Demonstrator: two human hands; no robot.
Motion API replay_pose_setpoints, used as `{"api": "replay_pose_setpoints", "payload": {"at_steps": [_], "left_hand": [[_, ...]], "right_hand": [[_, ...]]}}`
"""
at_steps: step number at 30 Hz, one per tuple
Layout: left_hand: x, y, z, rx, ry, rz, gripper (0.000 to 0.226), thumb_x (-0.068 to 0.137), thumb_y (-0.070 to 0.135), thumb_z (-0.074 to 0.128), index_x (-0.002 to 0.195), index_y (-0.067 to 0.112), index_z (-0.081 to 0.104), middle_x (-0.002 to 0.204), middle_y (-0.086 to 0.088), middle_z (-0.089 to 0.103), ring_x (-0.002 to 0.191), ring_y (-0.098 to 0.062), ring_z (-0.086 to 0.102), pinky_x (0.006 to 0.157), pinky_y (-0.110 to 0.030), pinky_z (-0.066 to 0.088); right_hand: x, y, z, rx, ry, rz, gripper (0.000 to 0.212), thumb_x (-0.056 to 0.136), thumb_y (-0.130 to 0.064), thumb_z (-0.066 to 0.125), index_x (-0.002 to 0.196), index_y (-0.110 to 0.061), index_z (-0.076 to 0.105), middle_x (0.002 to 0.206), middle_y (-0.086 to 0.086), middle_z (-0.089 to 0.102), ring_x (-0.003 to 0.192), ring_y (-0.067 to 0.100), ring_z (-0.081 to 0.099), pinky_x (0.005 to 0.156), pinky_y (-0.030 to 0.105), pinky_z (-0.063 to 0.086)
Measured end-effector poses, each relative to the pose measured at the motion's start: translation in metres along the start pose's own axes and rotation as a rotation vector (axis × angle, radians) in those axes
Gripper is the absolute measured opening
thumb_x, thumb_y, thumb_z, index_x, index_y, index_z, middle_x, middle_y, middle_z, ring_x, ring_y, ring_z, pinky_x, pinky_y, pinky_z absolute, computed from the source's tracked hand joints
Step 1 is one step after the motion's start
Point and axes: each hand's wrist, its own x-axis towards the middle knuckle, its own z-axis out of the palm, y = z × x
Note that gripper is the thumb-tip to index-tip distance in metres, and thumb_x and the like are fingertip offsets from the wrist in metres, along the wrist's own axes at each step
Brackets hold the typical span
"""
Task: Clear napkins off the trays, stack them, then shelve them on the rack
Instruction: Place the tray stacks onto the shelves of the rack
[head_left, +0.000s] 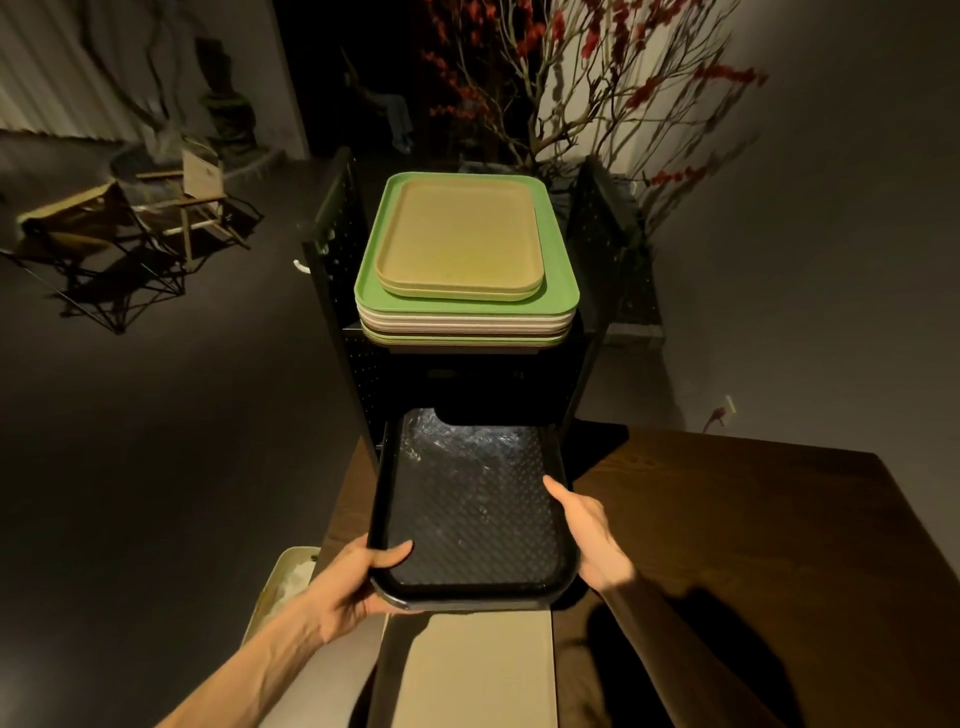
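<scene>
A black textured tray (467, 493) is held level in front of the black rack (337, 234), its far end inside a lower shelf opening. My left hand (358, 582) grips the tray's near left corner, thumb on top. My right hand (587, 530) holds the right edge, thumb along the rim. No napkin lies on the black tray. On the rack's top sits a stack of several trays (467, 322), a green one (561, 291) near the top with beige trays (460, 239) on it.
A dark wooden table (753, 545) lies to the right and below. A pale flat surface (478, 670) sits under the black tray. A bin with white crumpled material (288, 582) stands at the lower left. Folding chairs (130, 223) and a branch decoration (597, 93) stand beyond.
</scene>
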Motion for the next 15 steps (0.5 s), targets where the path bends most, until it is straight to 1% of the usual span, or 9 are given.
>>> {"api": "replay_pose_setpoints", "payload": {"at_steps": [2, 4, 5, 7, 8, 10, 11, 13, 15], "left_hand": [[0.006, 0.002, 0.002, -0.035, 0.009, 0.019, 0.046, 0.08, -0.002, 0.066, 0.124, 0.006, 0.054, 0.111, -0.023, 0.071, 0.096, -0.046, 0.069, 0.066, -0.06, 0.058], [0.012, 0.003, 0.004, -0.054, -0.011, 0.026, 0.045, 0.083, -0.001, 0.064, 0.126, 0.005, 0.053, 0.116, -0.025, 0.068, 0.098, -0.045, 0.069, 0.069, -0.059, 0.058], [0.014, 0.004, 0.004, -0.052, -0.023, 0.03, 0.044, 0.085, 0.0, 0.063, 0.128, 0.005, 0.053, 0.118, -0.026, 0.067, 0.1, -0.045, 0.068, 0.07, -0.058, 0.058], [0.018, 0.007, 0.005, -0.053, -0.024, 0.04, 0.046, 0.086, 0.003, 0.063, 0.131, 0.004, 0.052, 0.12, -0.027, 0.066, 0.1, -0.044, 0.069, 0.07, -0.055, 0.06], [0.021, 0.009, 0.005, -0.056, -0.013, 0.05, 0.047, 0.085, 0.004, 0.064, 0.131, 0.004, 0.052, 0.119, -0.026, 0.067, 0.098, -0.043, 0.069, 0.07, -0.055, 0.06], [0.024, 0.013, 0.003, -0.063, 0.004, 0.065, 0.046, 0.085, 0.007, 0.066, 0.129, 0.005, 0.053, 0.117, -0.026, 0.068, 0.095, -0.042, 0.071, 0.067, -0.054, 0.06], [0.026, 0.015, 0.003, -0.063, 0.009, 0.068, 0.046, 0.085, 0.01, 0.068, 0.128, 0.005, 0.054, 0.117, -0.025, 0.068, 0.094, -0.042, 0.071, 0.067, -0.055, 0.06], [0.029, 0.019, 0.002, -0.058, 0.006, 0.067, 0.045, 0.085, 0.017, 0.07, 0.126, 0.006, 0.055, 0.116, -0.023, 0.069, 0.096, -0.042, 0.07, 0.069, -0.057, 0.058], [0.028, 0.021, 0.001, -0.093, 0.002, 0.055, 0.041, 0.084, 0.019, 0.07, 0.121, 0.006, 0.06, 0.112, -0.023, 0.071, 0.094, -0.041, 0.071, 0.071, -0.058, 0.057]], "right_hand": [[0.002, 0.0, 0.0, 0.038, 0.007, 0.014, 0.032, 0.091, -0.034, 0.067, 0.098, -0.004, 0.075, 0.1, 0.011, 0.077, 0.093, 0.026, 0.074, 0.078, 0.033, 0.056], [0.005, 0.005, -0.001, 0.093, -0.006, 0.046, 0.031, 0.088, -0.031, 0.07, 0.103, -0.005, 0.074, 0.106, 0.011, 0.076, 0.095, 0.024, 0.073, 0.077, 0.033, 0.056], [0.005, 0.009, -0.001, 0.115, -0.014, 0.078, 0.04, 0.08, -0.03, 0.078, 0.11, -0.003, 0.071, 0.112, 0.015, 0.074, 0.099, 0.028, 0.072, 0.079, 0.036, 0.057], [0.002, 0.016, -0.005, 0.102, -0.049, 0.188, 0.074, 0.059, -0.027, 0.092, 0.123, -0.004, 0.062, 0.119, 0.022, 0.068, 0.104, 0.038, 0.068, 0.079, 0.048, 0.059], [-0.004, 0.017, -0.007, 0.068, -0.089, 0.224, 0.074, 0.063, -0.026, 0.092, 0.126, -0.007, 0.059, 0.117, 0.025, 0.067, 0.101, 0.042, 0.068, 0.074, 0.05, 0.06], [-0.013, 0.022, -0.011, 0.002, -0.19, 0.273, 0.038, 0.089, -0.024, 0.071, 0.124, -0.021, 0.057, 0.097, 0.032, 0.068, 0.078, 0.043, 0.072, 0.061, 0.043, 0.061], [-0.015, 0.024, -0.012, 0.011, -0.185, 0.305, 0.031, 0.095, -0.025, 0.062, 0.125, -0.027, 0.055, 0.08, 0.032, 0.068, 0.064, 0.041, 0.071, 0.053, 0.039, 0.06], [-0.017, 0.022, -0.007, 0.022, -0.14, 0.331, 0.038, 0.098, -0.029, 0.057, 0.135, -0.024, 0.05, 0.053, 0.024, 0.06, 0.041, 0.032, 0.063, 0.04, 0.03, 0.052], [-0.011, 0.02, 0.004, 0.028, -0.129, 0.312, 0.053, 0.096, -0.03, 0.058, 0.144, -0.015, 0.042, 0.046, 0.019, 0.053, 0.036, 0.028, 0.056, 0.037, 0.025, 0.045]]}}
